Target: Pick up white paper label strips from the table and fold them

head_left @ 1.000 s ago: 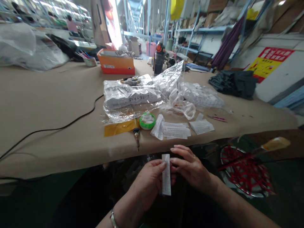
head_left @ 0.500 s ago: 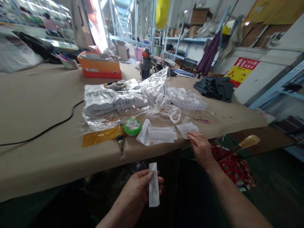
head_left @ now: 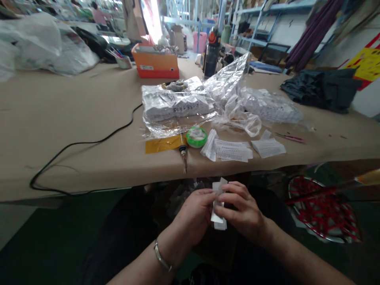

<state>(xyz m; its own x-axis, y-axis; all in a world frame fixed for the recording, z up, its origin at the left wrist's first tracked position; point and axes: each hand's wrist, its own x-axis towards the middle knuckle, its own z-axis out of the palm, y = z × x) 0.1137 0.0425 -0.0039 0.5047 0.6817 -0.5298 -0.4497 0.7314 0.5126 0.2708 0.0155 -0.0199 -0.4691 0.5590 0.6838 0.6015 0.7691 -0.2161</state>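
Note:
In front of the table edge, my left hand [head_left: 197, 211] is closed on a small stack of white printed labels [head_left: 219, 223]. My right hand [head_left: 242, 206] meets it from the right, its fingers pressed on the same labels. Whether it pinches a separate label is hidden. On the table beyond lie a fanned pile of labels [head_left: 234, 151], a narrow upright bundle of labels [head_left: 210, 145] and another label stack [head_left: 268, 147] to the right. A soldering iron [head_left: 183, 152] lies beside a green round tin [head_left: 196, 137] with whitish stuff inside.
Clear plastic bags of white bundles [head_left: 178, 103] and a black bottle [head_left: 211, 55] stand behind. Pink-handled tweezers [head_left: 290, 137] lie at right. A black cord [head_left: 97, 141] runs left. Below right is a basin of red pieces [head_left: 323, 209]. An orange box [head_left: 156, 65] sits further back.
My right hand has left the label stack on the table's right and come down to the labels in my left hand. The view has turned left and down.

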